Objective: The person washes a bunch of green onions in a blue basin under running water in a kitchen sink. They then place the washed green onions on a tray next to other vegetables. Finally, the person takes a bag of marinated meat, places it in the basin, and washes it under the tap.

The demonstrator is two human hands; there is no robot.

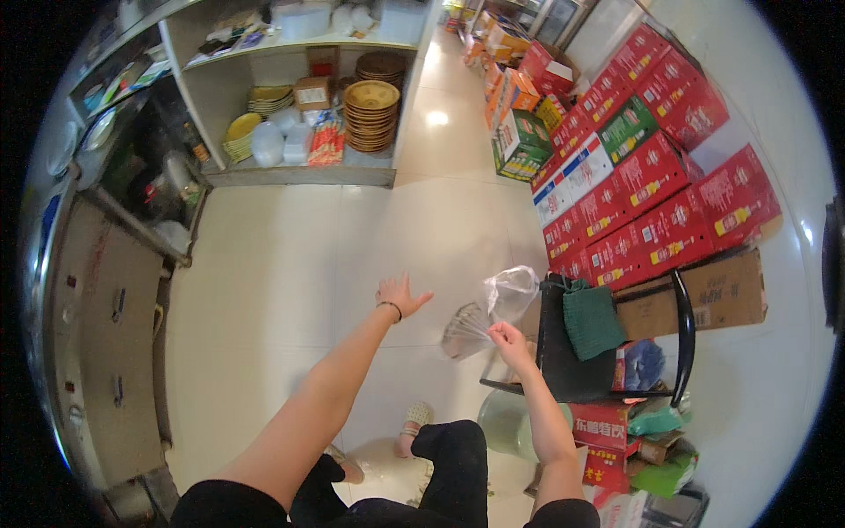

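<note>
My right hand (508,340) pinches the gathered neck of a clear plastic bag (467,332). The bag's lower part bulges out to the left of the fingers and holds something greyish that I cannot make out. Its loose open top (511,290) flares up above the hand. Out over the tiled floor, my left hand (400,297) is spread with nothing in it, a dark band around the wrist. A black chair (554,336) stands just right of the bag, with a dark green knitted pouch (592,321) on it.
Stacked red drink cartons (660,198) line the right wall. Below the chair is a pale green plastic bin (515,422). A shelf unit (297,177) at the back holds stacked brown bowls (371,119). On the left stands a cabinet (125,343) with handles.
</note>
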